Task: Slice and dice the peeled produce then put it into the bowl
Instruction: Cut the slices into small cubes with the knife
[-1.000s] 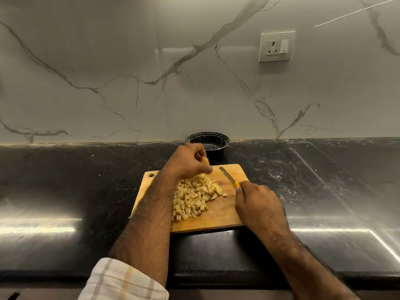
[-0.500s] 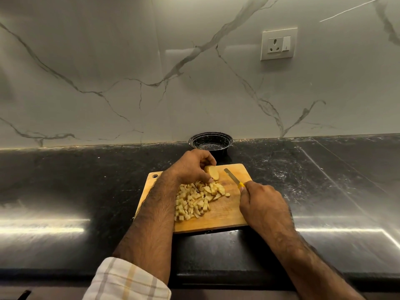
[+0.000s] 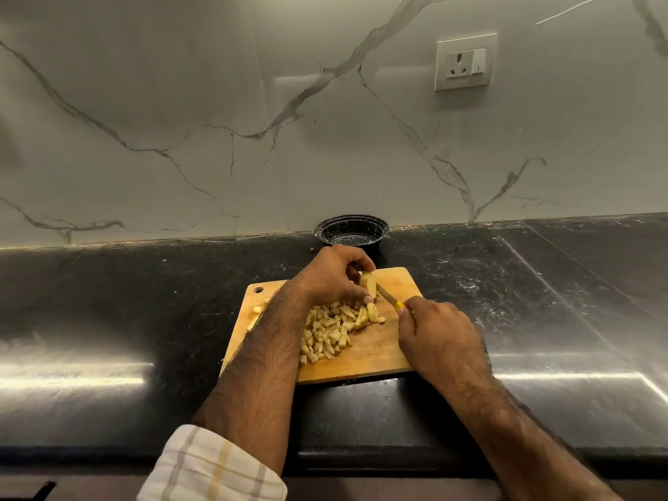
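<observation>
While the left hand (image 3: 330, 274) pinches the pale peeled produce chunk (image 3: 368, 283), the right hand (image 3: 435, 329) grips the yellow-handled knife (image 3: 388, 297). Its blade meets the chunk's right side, just ahead-left of the right grip.

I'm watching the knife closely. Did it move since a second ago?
Yes. The knife went left across the cutting board, from bare wood to the potato piece that the left hand holds. The right hand grips its handle.

The desk (image 3: 108, 312) is made of shiny black stone. The cutting board (image 3: 376, 359) is made of pale wood, marked with scratches. The wall (image 3: 180, 103) is smooth marble. The bowl (image 3: 352, 231) looks glossy. The sleeve (image 3: 213, 468) is checked cloth.
</observation>
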Action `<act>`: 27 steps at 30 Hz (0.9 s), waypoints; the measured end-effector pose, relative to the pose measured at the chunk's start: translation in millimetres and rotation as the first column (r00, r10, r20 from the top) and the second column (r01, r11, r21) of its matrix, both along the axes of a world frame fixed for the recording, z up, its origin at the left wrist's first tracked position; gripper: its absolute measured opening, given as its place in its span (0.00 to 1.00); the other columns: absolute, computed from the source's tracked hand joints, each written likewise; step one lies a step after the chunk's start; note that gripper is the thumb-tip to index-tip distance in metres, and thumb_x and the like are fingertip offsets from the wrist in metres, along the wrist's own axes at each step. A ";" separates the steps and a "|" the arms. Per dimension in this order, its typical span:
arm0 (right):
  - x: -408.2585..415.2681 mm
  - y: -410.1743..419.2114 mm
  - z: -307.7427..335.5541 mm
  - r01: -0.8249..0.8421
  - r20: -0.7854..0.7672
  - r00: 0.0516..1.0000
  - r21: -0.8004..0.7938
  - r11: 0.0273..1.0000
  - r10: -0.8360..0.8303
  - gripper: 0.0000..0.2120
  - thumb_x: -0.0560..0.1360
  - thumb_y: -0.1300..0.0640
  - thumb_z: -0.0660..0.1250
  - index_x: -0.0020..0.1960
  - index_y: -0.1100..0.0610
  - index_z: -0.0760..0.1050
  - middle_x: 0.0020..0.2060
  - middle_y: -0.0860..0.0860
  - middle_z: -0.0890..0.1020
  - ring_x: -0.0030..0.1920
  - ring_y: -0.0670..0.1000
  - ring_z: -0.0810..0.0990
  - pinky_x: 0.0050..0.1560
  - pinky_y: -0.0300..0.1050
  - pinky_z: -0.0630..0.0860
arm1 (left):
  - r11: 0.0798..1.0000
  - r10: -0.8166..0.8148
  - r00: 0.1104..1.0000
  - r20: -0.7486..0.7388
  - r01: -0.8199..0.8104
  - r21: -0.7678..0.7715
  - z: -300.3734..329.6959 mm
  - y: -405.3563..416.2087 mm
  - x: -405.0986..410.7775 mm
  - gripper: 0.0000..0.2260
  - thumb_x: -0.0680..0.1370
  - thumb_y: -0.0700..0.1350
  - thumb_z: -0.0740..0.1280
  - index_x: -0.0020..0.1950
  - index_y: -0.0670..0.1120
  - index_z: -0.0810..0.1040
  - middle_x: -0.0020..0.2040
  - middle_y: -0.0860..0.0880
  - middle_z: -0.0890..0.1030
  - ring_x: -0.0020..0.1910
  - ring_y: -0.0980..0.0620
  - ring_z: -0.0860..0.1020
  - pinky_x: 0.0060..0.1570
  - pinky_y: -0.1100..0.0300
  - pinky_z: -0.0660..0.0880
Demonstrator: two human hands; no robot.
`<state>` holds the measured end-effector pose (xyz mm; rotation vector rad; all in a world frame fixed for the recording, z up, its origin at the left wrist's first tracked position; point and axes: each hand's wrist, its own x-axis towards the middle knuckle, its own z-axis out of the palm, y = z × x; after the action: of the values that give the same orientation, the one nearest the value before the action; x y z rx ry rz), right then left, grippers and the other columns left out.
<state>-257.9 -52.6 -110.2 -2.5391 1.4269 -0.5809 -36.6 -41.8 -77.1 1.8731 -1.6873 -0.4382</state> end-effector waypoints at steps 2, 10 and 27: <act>0.4 0.2 0.5 0.001 -0.001 1.000 0.003 1.000 -0.001 0.17 0.85 0.43 0.55 0.59 0.51 0.77 0.46 0.52 0.81 0.44 0.52 0.79 0.43 0.48 0.77 | 0.999 -0.019 1.000 -0.011 0.018 -0.027 0.4 -0.8 -3.0 0.23 0.71 0.44 0.83 0.63 0.52 0.83 0.57 0.55 0.83 0.53 0.59 0.83 0.56 0.58 0.83; 0.6 -1.1 -2.3 0.021 0.040 0.999 -0.009 1.000 -0.020 0.16 0.85 0.43 0.55 0.56 0.51 0.77 0.43 0.50 0.80 0.42 0.50 0.79 0.44 0.51 0.81 | 0.998 -0.013 0.999 -0.048 0.009 -0.065 -2.1 -2.1 -4.0 0.18 0.77 0.46 0.78 0.66 0.48 0.83 0.56 0.53 0.86 0.52 0.58 0.84 0.58 0.57 0.82; -0.2 11.0 1.3 -0.074 0.201 0.976 -0.082 0.994 0.089 0.19 0.86 0.43 0.55 0.67 0.51 0.76 0.41 0.48 0.80 0.39 0.47 0.77 0.40 0.43 0.75 | 0.979 0.089 0.993 -0.074 -0.101 -0.177 -5.5 -7.3 -5.2 0.11 0.73 0.45 0.82 0.53 0.46 0.88 0.47 0.56 0.86 0.46 0.58 0.85 0.48 0.61 0.84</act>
<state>-258.2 -41.6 -108.9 -2.4938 1.2468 -0.8668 -41.8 -49.0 -82.6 1.7785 -1.5337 -0.2943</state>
